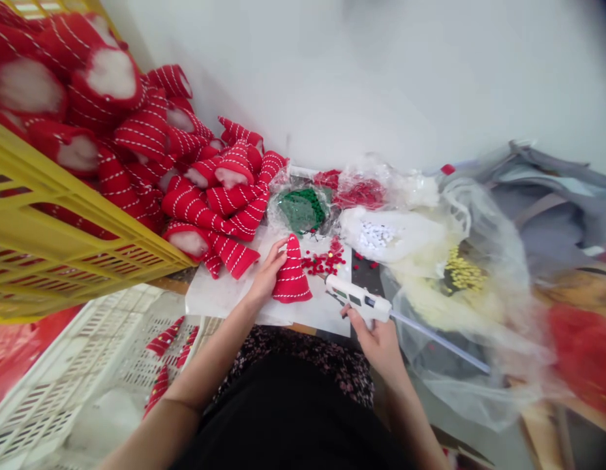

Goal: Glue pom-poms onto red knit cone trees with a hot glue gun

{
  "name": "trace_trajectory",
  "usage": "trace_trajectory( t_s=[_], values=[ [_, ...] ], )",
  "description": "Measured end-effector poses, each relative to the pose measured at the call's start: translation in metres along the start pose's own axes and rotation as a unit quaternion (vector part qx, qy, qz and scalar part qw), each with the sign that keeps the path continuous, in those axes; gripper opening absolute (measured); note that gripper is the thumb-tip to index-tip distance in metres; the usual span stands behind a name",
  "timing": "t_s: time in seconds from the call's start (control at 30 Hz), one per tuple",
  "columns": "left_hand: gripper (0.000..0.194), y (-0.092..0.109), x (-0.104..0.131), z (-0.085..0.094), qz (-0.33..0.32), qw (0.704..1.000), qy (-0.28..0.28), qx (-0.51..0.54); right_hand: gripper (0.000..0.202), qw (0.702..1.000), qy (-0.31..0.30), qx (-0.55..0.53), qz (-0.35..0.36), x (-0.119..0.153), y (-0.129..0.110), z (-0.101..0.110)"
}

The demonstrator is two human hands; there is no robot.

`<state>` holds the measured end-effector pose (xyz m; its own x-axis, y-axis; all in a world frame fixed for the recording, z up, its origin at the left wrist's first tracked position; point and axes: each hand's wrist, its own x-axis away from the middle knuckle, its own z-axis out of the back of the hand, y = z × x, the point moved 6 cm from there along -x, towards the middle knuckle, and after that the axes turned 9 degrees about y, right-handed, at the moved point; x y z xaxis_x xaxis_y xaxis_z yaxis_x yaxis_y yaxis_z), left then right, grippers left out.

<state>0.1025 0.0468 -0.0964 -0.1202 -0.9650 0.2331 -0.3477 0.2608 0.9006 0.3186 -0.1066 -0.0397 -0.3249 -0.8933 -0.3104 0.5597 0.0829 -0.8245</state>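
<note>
A red felt cone with white stitched stripes (291, 277) stands point away from me over the white paper (224, 297). My left hand (269, 273) grips its left side, fingers closed along the edge. In my right hand (376, 336) is a white hot glue gun (359, 299), its nozzle pointing left toward the cone but apart from it. A clear glue stick (442, 343) sticks out of the gun's back end. Small red pompoms (327, 261) lie loose just right of the cone.
Many striped red cones (219, 196) pile up at left, spilling from a yellow crate (62, 222). Behind are bags of green pieces (303, 207) and red pieces (359, 192). White pieces (376, 234) and yellow pieces (463, 269) lie right. A white crate (104, 333) holding several cones stands lower left.
</note>
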Motion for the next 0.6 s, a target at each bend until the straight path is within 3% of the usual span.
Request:
trace_trajectory(
  t_s=[0.27, 0.6],
  values=[
    [0.052, 0.002, -0.001, -0.012, -0.034, 0.999, -0.009, -0.027, 0.026, 0.996, -0.048, 0.004, 0.077, 0.012, -0.029, -0.016],
    [0.046, 0.005, -0.001, -0.017, -0.079, 0.993, -0.020, -0.081, 0.028, 0.988, -0.047, 0.082, 0.121, 0.015, -0.023, -0.022]
  ],
)
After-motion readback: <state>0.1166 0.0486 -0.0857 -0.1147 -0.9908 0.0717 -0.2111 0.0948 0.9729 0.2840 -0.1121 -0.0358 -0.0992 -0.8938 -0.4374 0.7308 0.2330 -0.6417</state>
